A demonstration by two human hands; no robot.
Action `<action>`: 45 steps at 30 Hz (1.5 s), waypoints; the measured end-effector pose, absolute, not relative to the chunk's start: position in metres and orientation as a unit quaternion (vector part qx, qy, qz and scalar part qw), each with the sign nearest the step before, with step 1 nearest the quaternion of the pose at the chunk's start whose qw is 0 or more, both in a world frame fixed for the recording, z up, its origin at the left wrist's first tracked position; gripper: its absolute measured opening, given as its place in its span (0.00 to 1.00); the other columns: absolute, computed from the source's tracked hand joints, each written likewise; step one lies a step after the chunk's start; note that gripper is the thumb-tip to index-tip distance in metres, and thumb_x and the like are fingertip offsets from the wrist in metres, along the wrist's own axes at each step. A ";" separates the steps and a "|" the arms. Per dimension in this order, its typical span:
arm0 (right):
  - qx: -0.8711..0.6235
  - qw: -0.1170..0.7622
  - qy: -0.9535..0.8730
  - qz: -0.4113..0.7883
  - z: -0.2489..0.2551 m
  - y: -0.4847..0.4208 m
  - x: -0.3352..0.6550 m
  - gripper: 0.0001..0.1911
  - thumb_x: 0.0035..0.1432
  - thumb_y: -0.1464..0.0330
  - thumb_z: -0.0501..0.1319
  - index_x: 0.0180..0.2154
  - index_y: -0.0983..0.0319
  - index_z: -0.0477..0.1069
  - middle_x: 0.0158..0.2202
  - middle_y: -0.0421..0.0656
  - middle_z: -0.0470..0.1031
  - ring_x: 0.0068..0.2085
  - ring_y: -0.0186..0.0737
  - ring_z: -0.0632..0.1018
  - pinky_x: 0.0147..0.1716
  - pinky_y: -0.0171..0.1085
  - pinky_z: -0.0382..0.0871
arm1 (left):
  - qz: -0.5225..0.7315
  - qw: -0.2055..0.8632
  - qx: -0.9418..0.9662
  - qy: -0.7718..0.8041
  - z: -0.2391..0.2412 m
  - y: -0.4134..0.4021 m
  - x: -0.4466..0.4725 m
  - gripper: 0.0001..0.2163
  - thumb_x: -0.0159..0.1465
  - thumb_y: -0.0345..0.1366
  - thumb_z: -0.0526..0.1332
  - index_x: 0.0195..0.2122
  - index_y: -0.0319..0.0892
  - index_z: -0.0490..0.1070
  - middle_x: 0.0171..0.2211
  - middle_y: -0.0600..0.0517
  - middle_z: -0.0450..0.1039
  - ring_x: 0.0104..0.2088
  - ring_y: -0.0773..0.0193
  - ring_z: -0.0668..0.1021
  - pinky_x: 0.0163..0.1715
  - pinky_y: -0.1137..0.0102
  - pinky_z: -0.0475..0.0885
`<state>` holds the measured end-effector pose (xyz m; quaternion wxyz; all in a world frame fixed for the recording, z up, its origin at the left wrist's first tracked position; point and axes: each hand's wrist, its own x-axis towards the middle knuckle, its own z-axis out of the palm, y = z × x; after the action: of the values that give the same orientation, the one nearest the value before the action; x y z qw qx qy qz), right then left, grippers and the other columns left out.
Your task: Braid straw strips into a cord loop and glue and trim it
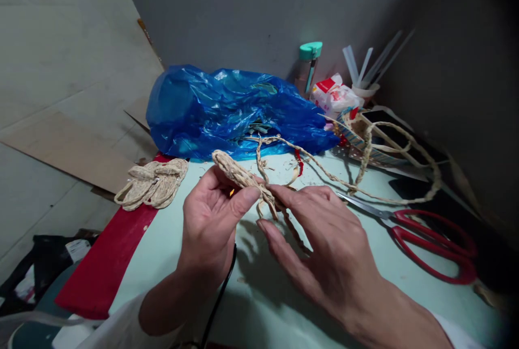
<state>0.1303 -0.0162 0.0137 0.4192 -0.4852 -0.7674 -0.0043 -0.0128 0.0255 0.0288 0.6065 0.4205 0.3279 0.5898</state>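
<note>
Cable (221, 295), thin and black, ran up the near side of the pale green, smooth-topped bench (150, 257). Above it, left hand (211, 219) was pinched firmly on a bundle (235, 170) of straw-like fibre, thumb across its lower end. Right hand (328, 246): forefinger touched that same end, thumb stood apart below; the other fingers were partly hidden, so I cannot tell whether their grip held a strand.

Bundle looked dry, tan and ropy: plaited lengths lay side by side, rounded at the upper tip, narrowing to loose, flat ends between the hands. It sat tilted, raised off the bench.

To the right lay scissors (389, 216), steel blades parted slightly, red looped handles. To the left, a red strip (101, 268) ran along the bench edge; on its far part rested a second plaited piece (172, 176), several flattened loops side by side. Black bag (78, 250) low at left carried a white label, writing too small to read.

Beyond the bundle, a twisted fibre cord (437, 176) swept into a wide loop at right. Farther, a crumpled, glossy blue plastic bag (194, 116); beside it, a striped box (351, 127), a red-and-white soft pack (334, 97) with illegible print, then a clear bottle (304, 73) under a teal lid. Plain grey wall (227, 24) stood behind.
</note>
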 end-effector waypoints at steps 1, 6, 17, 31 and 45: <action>-0.484 0.424 -0.765 -0.005 0.013 -0.015 0.129 0.14 0.63 0.70 0.61 0.50 0.64 0.67 0.39 0.48 0.80 0.34 0.42 0.77 0.40 0.44 0.65 | 0.590 0.607 0.419 0.328 0.029 0.024 -0.012 0.05 0.58 0.28 0.69 0.35 0.41 0.76 0.33 0.53 0.79 0.35 0.68 0.79 0.40 0.75 0.74; -0.482 0.451 -0.751 -0.013 0.011 -0.013 0.127 0.09 0.62 0.74 0.60 0.45 0.63 0.68 0.33 0.44 0.79 0.31 0.38 0.76 0.39 0.41 0.66 | 0.594 0.608 0.416 0.324 0.028 0.021 -0.013 0.06 0.58 0.28 0.69 0.35 0.40 0.76 0.33 0.53 0.79 0.35 0.68 0.79 0.41 0.74 0.74; -0.497 0.459 -0.734 0.065 0.015 -0.014 0.130 0.04 0.64 0.74 0.58 0.38 0.61 0.71 0.36 0.45 0.81 0.33 0.39 0.79 0.38 0.40 0.69 | 0.574 0.623 0.422 0.322 0.031 0.024 -0.014 0.10 0.56 0.27 0.71 0.36 0.43 0.74 0.33 0.55 0.77 0.36 0.69 0.78 0.40 0.77 0.74; -0.532 0.436 -0.657 0.307 0.035 -0.014 0.138 0.07 0.61 0.69 0.58 0.32 0.60 0.74 0.29 0.37 0.79 0.30 0.35 0.78 0.32 0.34 0.67 | 0.518 0.653 0.456 0.311 0.030 0.023 -0.013 0.13 0.56 0.28 0.70 0.41 0.44 0.74 0.32 0.54 0.75 0.31 0.69 0.77 0.31 0.75 0.75; -0.526 0.413 -0.676 0.309 0.033 -0.014 0.140 0.10 0.63 0.69 0.57 0.31 0.61 0.74 0.28 0.39 0.78 0.31 0.37 0.75 0.32 0.36 0.64 | 0.544 0.587 0.498 0.335 0.028 0.022 -0.013 0.10 0.55 0.28 0.71 0.37 0.43 0.76 0.33 0.53 0.78 0.34 0.67 0.80 0.35 0.76 0.76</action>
<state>0.1396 -0.0144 0.0326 0.4130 -0.5264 -0.6759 0.3090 -0.0130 0.0220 0.0276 0.5873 0.4976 0.3347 0.5435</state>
